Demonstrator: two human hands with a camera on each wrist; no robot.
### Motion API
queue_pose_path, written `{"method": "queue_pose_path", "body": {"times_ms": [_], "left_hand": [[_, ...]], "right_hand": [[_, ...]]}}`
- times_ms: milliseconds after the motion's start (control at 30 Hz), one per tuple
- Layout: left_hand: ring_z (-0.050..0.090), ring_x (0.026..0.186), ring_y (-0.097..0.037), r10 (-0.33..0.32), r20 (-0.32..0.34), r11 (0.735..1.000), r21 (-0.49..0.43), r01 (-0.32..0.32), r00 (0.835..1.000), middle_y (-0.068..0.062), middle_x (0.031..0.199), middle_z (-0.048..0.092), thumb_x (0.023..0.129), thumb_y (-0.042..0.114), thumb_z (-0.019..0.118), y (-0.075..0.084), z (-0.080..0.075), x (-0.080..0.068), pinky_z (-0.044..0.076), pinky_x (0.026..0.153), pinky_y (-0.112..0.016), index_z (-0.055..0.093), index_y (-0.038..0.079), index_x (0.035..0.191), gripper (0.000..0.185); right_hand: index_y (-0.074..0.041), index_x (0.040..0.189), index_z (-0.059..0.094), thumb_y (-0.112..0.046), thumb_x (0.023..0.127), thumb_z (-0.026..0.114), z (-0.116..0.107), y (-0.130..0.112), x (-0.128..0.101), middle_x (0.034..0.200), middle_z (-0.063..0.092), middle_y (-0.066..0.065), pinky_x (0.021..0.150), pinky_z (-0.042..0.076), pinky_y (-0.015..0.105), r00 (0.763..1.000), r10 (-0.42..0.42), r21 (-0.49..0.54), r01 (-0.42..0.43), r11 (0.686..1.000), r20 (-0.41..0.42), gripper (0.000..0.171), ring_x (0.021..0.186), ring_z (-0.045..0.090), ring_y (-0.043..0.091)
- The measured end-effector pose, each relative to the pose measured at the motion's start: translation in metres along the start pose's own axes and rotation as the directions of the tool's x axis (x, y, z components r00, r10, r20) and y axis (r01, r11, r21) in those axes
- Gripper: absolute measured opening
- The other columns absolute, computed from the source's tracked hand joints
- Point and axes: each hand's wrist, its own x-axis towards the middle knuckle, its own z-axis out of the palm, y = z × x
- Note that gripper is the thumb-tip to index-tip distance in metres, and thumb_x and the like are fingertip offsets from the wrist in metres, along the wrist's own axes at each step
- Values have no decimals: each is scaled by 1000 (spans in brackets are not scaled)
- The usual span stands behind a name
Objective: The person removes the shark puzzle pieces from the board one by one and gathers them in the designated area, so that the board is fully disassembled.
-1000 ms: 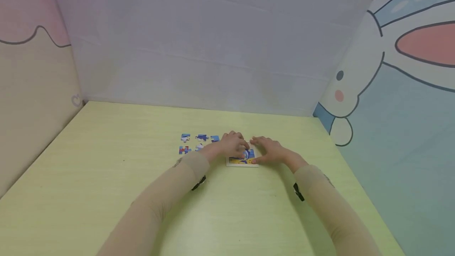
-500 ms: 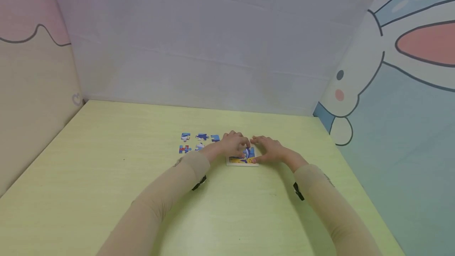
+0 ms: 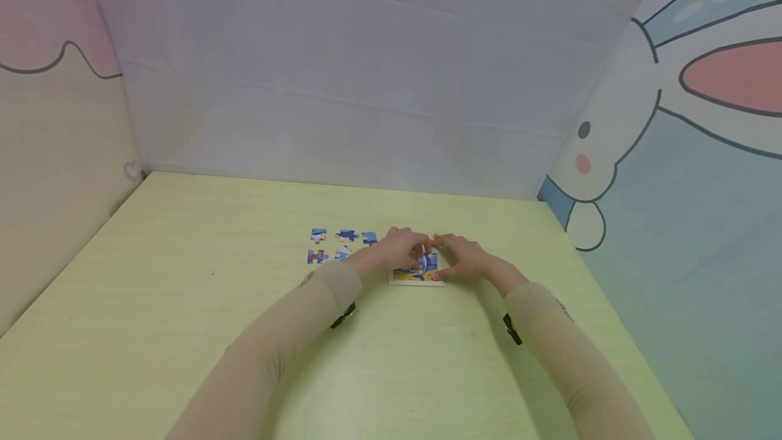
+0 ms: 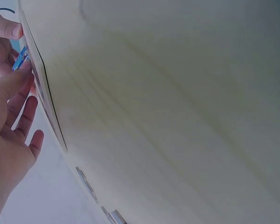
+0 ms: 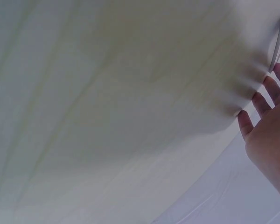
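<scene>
In the head view, a small white-framed jigsaw puzzle point(image 3: 417, 283) lies on the table, its blue and yellow picture partly covered by both hands. My left hand point(image 3: 403, 248) is over its left and back part. The left wrist view shows that hand's thumb and forefinger pinching a blue puzzle piece point(image 4: 20, 59), which stands tilted above the frame. At the frame's right side rests my right hand point(image 3: 467, 259), thumb at the near right corner and fingers spread toward the far one. Its fingertips point(image 5: 243, 116) touch down on the tabletop in the right wrist view.
Several loose puzzle pieces lie left of the frame, among them a blue and white one point(image 3: 318, 235), a dark blue one point(image 3: 346, 235) and a red and blue one point(image 3: 316, 257). A white sheet point(image 3: 342, 87) hangs behind the pale table point(image 3: 183, 277); printed panels flank both sides.
My left fingers have bent a little more and shifted slightly over the puzzle. The right hand and the loose pieces look the same.
</scene>
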Motion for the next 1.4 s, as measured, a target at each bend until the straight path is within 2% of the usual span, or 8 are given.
{"method": "queue_pose_path", "body": {"times_ms": [333, 567, 700, 900, 1067, 1200, 1400], "left_hand": [[50, 91, -10, -15, 12, 999, 40, 14, 1000, 11, 90, 62, 86, 22, 69, 6, -5, -1, 30, 97, -38, 60, 23, 108, 23], [50, 91, -9, 27, -3, 996, 84, -27, 1000, 12, 91, 63, 85, 22, 70, 5, -5, 0, 30, 97, -36, 59, 25, 103, 21], [50, 91, -10, 43, -5, 996, 72, -43, 999, 12, 89, 63, 84, 20, 71, 5, -6, 1, 29, 97, -36, 60, 24, 100, 20], [51, 90, -10, 73, 9, 993, 93, -73, 997, 12, 88, 64, 83, 20, 72, 5, -9, 2, 28, 97, -36, 61, 24, 104, 24], [53, 92, -11, 56, -8, 996, 71, -55, 998, 9, 92, 65, 83, 20, 73, 5, -18, -1, 26, 100, -39, 60, 24, 109, 29], [55, 98, -11, 40, -13, 997, 73, -39, 999, 10, 96, 66, 84, 23, 72, 3, -27, -4, 25, 104, -42, 60, 23, 108, 26], [54, 98, -11, 73, -16, 993, 99, -71, 997, 12, 93, 67, 84, 26, 71, -8, -38, -8, 28, 101, -44, 61, 23, 108, 25]], "right_hand": [[-12, 143, 38, -47, 80, 70, -1, -2, 1, 153, 30, 10, 104, 20, 65, 1000, 8, 3, -8, 1000, 16, 78, 138, 26, 38], [-11, 140, 40, -47, 81, 69, -1, -1, 0, 151, 32, 13, 102, 23, 67, 1000, -17, -12, 17, 1000, -1, 75, 136, 30, 40], [-12, 139, 42, -46, 81, 70, -1, 0, 1, 151, 32, 12, 101, 24, 66, 1000, -19, -12, 19, 1000, -6, 72, 136, 31, 39], [-13, 139, 42, -46, 80, 70, -2, -1, 0, 150, 34, 12, 102, 23, 66, 1000, -2, 4, 2, 1000, 5, 73, 136, 30, 39], [-16, 142, 39, -49, 80, 70, -2, -1, 2, 150, 35, 11, 104, 21, 65, 1000, 15, 5, -16, 1000, 21, 76, 137, 29, 38], [-12, 142, 39, -48, 81, 69, -3, 0, 4, 151, 33, 13, 104, 22, 65, 1000, 8, -17, -8, 1000, 19, 78, 137, 28, 39], [-11, 143, 39, -47, 81, 69, -4, 1, 4, 152, 31, 12, 103, 23, 65, 1000, -5, -38, 6, 999, 23, 78, 137, 28, 39]]}}
